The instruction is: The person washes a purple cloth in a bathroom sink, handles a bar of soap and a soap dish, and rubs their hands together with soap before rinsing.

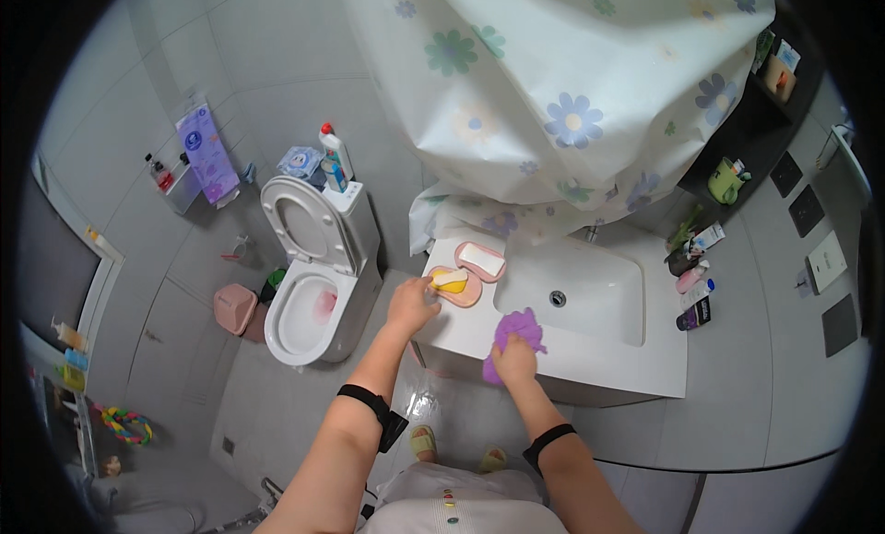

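My left hand (411,306) is at the left edge of a pink soap dish (469,297). A yellow-and-white bar, apparently soap (451,280), rests in that dish, and my fingertips reach its left end. Whether they grip the bar or only touch it is not clear. Just behind stands a second pink soap dish (499,277) with a white bar of soap (482,259) on it. My right hand (516,361) grips a crumpled purple cloth (522,327) over the front edge of the white washbasin counter (588,354).
Right of the dishes is the sink basin (601,285). A flower-printed plastic curtain (511,119) drapes onto the counter's back. Bottles and tubes (693,295) line the right end. A toilet (304,313) with its lid raised stands left, beside a pink bin (235,309).
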Tool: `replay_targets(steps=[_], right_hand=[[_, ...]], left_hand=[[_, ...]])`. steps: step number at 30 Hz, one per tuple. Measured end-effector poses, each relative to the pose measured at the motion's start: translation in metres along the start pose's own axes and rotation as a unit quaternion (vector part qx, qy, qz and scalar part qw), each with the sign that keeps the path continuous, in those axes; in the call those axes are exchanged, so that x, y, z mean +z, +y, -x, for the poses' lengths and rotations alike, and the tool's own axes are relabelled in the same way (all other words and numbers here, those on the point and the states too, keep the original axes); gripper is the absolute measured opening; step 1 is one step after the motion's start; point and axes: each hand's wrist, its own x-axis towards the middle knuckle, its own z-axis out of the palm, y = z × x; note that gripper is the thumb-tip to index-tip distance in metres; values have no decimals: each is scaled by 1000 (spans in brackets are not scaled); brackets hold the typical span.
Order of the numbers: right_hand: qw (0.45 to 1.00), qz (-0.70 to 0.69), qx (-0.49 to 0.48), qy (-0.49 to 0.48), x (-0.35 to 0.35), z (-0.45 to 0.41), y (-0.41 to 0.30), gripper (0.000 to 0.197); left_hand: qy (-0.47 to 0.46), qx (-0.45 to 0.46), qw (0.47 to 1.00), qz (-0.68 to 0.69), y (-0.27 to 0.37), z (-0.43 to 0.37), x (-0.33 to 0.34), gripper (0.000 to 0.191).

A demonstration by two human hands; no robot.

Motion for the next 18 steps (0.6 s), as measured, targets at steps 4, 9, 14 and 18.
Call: replay_targets(steps=[4, 9, 14, 18], right_hand=[[996, -51, 57, -37, -10, -7, -25, 43], [994, -75, 81, -13, -13, -21, -28, 42], [994, -86, 19, 61, 4, -52, -18, 36], [957, -227, 128, 128, -9, -96, 2, 32]], left_hand=[[-64, 8, 998, 12, -4, -43, -6, 49], [-83, 83, 992, -33, 16, -102, 18, 43], [-159, 232, 950, -138, 13, -155, 53, 66], [-316, 229, 898, -202, 12, -179, 74, 68]])
